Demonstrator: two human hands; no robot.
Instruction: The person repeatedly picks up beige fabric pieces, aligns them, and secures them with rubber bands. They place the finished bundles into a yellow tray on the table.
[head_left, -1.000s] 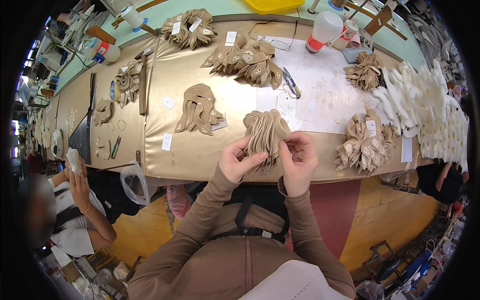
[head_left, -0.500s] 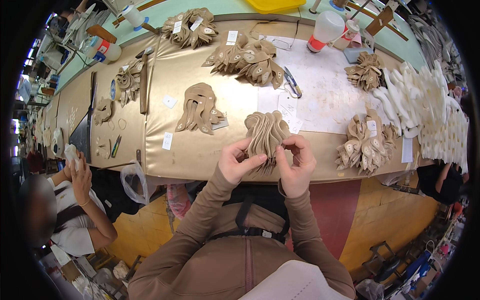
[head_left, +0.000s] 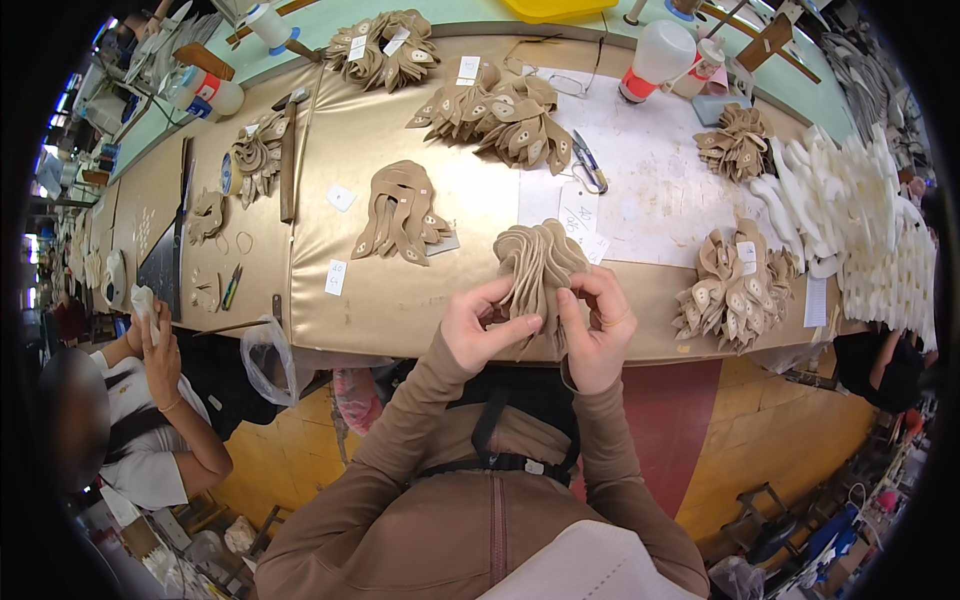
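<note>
A fanned stack of tan leather pieces (head_left: pixel 538 268) is held over the desk's (head_left: pixel 390 300) near edge. The left hand (head_left: pixel 482 328) and right hand (head_left: pixel 598 330) both pinch its lower ends, apparently thumbing through them; separating one piece calls for a light grip.

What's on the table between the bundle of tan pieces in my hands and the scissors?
In the head view, white paper tags lie between the held bundle and the scissors, on the edge of a white sheet.
</note>
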